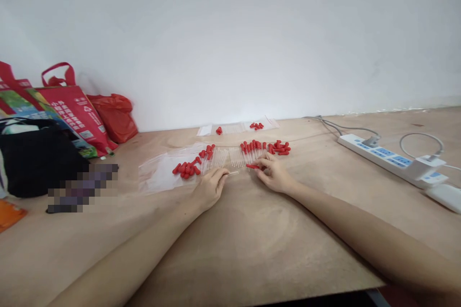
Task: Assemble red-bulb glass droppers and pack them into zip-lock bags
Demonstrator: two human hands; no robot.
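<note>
Left of the power strip (386, 155), my left hand (212, 188) is pinching a tube (234, 172), probably brittle, best held near its end; my right hand (274, 173), a likely squashy red bulb (252, 166).

Probably a home workspace, plain white wall (230, 43), wooden tabletop (230, 254), printed shopping bag (77, 110), white power strip (378, 156)
</note>
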